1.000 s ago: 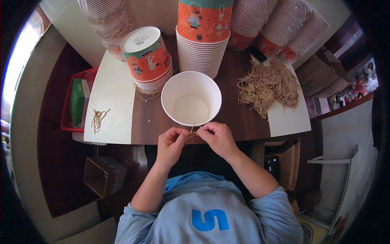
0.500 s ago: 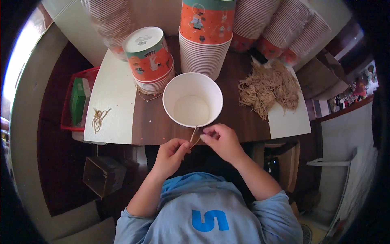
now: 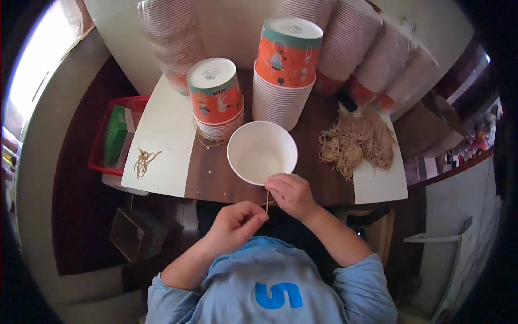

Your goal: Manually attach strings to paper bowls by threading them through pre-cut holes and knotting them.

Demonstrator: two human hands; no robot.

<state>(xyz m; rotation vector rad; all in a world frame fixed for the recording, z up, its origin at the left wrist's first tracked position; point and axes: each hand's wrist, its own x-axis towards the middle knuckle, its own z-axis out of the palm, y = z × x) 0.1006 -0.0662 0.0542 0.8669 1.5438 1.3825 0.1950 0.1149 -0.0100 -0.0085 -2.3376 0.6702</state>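
A white paper tub (image 3: 263, 148) stands at the table's front, its open mouth tilted toward me and its inside bare. Just in front of its near rim, a thin tan cord (image 3: 267, 201) runs taut between my hands. My left hand (image 3: 236, 227), lower and nearer my body, pinches the cord's lower end. My right hand (image 3: 294, 195) pinches it higher up, right beside the tub's rim. Part of the cord is hidden by my fingers. Whether it is tied to the tub I cannot tell.
Behind the tub stand a short stack of upturned orange tubs (image 3: 216, 102) with cords round its base and a taller stack (image 3: 288, 62). A tan cord heap (image 3: 356, 141) lies right, a few loose cords (image 3: 144, 162) left. Wrapped tub stacks (image 3: 353, 38) line the back.
My left hand has moved down toward my body and my right hand a little up to the rim, stretching the cord. My view has shifted, so the table's things sit lower.
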